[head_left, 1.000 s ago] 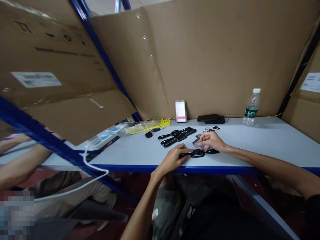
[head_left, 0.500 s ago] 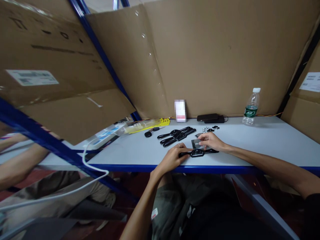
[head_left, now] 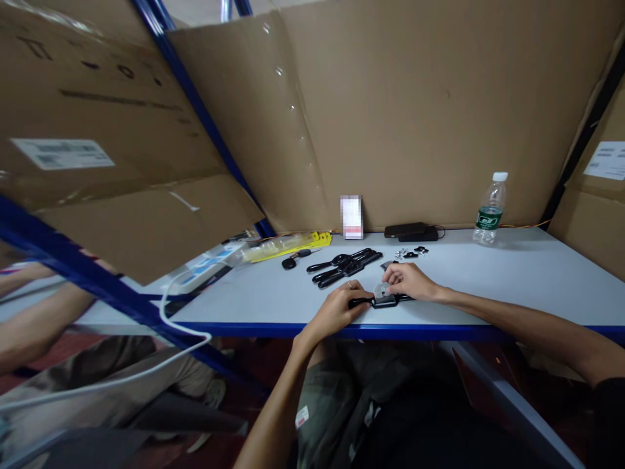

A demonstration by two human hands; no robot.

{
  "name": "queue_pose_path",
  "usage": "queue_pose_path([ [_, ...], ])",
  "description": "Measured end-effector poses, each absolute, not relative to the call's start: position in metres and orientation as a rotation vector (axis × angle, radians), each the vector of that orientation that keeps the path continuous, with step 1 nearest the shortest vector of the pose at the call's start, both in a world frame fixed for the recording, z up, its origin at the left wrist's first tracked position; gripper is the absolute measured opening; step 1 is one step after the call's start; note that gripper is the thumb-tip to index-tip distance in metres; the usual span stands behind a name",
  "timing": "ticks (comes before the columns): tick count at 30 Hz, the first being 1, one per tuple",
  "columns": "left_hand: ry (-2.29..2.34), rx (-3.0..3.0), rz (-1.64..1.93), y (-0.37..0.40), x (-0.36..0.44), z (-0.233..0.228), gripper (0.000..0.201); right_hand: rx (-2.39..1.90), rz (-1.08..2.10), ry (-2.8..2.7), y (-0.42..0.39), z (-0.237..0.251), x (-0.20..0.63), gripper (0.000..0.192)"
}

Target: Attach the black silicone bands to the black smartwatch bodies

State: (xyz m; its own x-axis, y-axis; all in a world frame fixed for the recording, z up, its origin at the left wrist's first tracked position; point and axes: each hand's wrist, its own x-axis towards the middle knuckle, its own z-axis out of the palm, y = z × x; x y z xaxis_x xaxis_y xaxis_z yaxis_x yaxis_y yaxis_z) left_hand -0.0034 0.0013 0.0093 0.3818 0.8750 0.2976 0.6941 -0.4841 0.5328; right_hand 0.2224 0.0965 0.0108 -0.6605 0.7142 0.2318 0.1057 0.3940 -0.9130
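At the table's front edge lies a black spokeshave [head_left: 385, 303] with a handle on each side. My left hand [head_left: 340, 306] is closed around its left handle. Between the thumb and fingers of my right hand [head_left: 410, 280] is a flat metal blade [head_left: 379, 290], tilted over the spokeshave's middle; whether they touch I cannot tell. My right hand partly covers the right handle. Another grey metal piece [head_left: 387, 265] shows just behind my right fingers. Several more black spokeshaves [head_left: 347, 266] lie in a pile behind my left hand. Small black and silver parts [head_left: 413, 253] are scattered farther back.
A stubby black tool [head_left: 290, 263] and a slim-shafted one [head_left: 305, 253] lie left of the pile. Behind stand a phone-like screen [head_left: 352, 218], dark flat boxes [head_left: 410, 230] and a water bottle [head_left: 489, 212]. Left, past a blue post [head_left: 195, 111], another person's arm [head_left: 43, 319] shows.
My right hand has brought the blade toward me, from behind the spokeshave to over its middle, and tilted it. My left hand has stayed on the handle.
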Motion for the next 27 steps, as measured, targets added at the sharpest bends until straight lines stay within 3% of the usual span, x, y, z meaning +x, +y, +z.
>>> queue_pose_path([
  [5, 1.375, 2.331, 0.796, 0.001, -0.004, 0.010, 0.027, -0.733, 1.093, -2.138, 0.094, 0.010, 0.222, 0.014],
  [27, 1.395, 2.390, 0.797, 0.004, -0.006, 0.004, 0.028, -0.820, 1.227, -2.200, 0.106, 0.007, 0.224, 0.013],
])
